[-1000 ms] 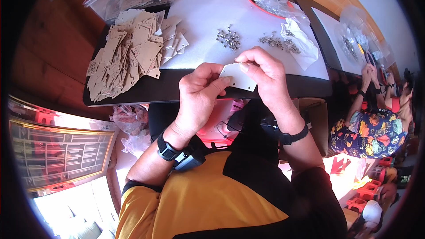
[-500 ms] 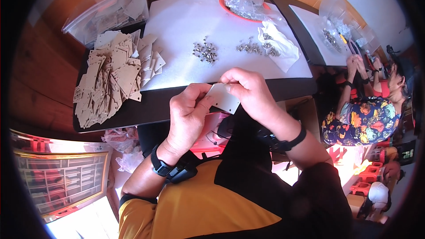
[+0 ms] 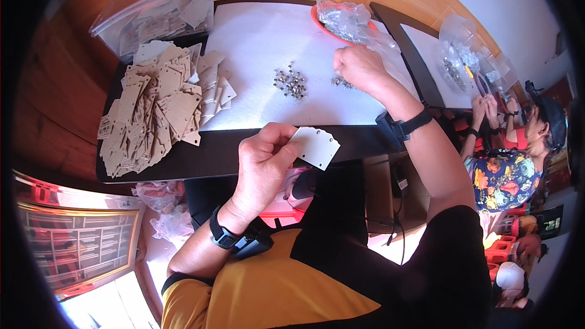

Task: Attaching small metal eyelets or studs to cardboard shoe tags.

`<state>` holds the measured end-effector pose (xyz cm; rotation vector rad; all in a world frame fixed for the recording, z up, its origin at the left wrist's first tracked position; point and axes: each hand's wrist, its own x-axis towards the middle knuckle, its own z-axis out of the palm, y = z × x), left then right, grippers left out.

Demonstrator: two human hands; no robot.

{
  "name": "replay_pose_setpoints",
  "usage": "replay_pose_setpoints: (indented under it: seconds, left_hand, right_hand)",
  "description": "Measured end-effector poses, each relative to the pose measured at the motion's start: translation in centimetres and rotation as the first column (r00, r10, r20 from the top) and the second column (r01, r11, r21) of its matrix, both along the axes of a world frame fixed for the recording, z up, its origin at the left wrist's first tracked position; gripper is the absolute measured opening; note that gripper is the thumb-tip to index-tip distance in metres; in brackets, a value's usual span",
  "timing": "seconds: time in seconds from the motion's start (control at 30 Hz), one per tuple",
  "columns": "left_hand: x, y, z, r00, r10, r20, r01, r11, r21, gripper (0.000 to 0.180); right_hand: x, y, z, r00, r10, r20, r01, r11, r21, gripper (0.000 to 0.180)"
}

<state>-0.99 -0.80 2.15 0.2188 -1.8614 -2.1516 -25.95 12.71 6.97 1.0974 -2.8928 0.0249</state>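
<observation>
Pinched between the thumb and fingers of my left hand [image 3: 263, 157] is a pale card piece [image 3: 318, 148], just off the table's near edge. Small holes line its edges, and a few hold metal bits. My right hand [image 3: 361, 68] reaches over the white sheet, fingers curled together above a pile of small metal fasteners [image 3: 342, 82]. The hand covers most of that pile, and whatever the fingertips may hold is hidden. A second pile of small metal fasteners [image 3: 290, 83] lies to the left, touched by neither hand.
A large heap of brown card pieces [image 3: 152, 97] covers the table's left side, with a clear plastic bin [image 3: 161, 15] behind it. An orange tray [image 3: 318, 19] holds bagged metal parts at the back. A person in a floral top [image 3: 503, 176] works at the right.
My right hand has left the card and moved forward to the right-hand fastener pile. My left hand keeps the card, which is now tilted differently and shows more of its face.
</observation>
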Motion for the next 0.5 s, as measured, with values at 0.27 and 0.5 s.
replay_pose_setpoints:
  seconds: [0.27,0.5]
  left_hand:
    - [0.0,-0.1,-0.4,1.0,0.014,-0.008,-0.014,1.0,-0.024,0.014]
    - [-0.2,-0.1,0.3,0.999,0.005,0.048,-0.005,1.0,0.0,0.015]
  right_hand:
    - [2.0,1.3,1.3,0.987,0.146,-0.069,-0.151,0.986,-0.071,0.006]
    - [5.0,3.1,-0.4,0.958,0.257,0.125,-0.228,0.952,-0.207,0.01]
